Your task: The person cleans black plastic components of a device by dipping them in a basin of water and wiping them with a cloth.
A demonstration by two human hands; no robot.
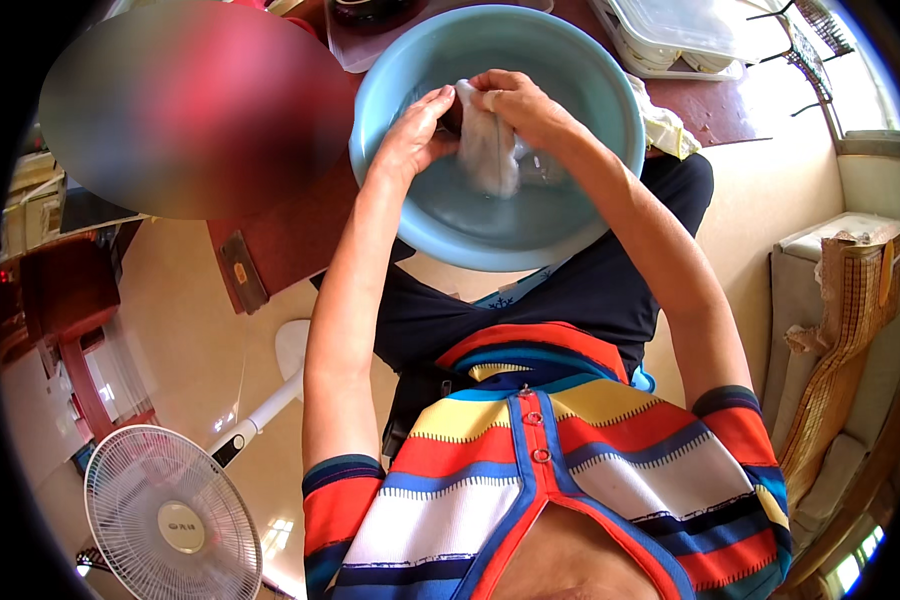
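Note:
A wet white cloth [487,154] hangs from my right hand [521,105], its lower end dipping into the water of a light blue plastic basin [622,187]. My right fingers pinch its upper part. Beside it, my left hand [416,135] curves around a dark brown object [454,116], with the thumb below and the fingers above. The cloth and my fingers cover most of that object, so its kind cannot be told. Both hands are inside the basin's rim, close together.
The basin sits at the edge of a reddish-brown table [289,240]. A yellowish-white cloth [660,120] lies right of it, near a clear lidded plastic box [675,37]. A white standing fan [172,510] is at lower left, a cushioned sofa [817,262] at right.

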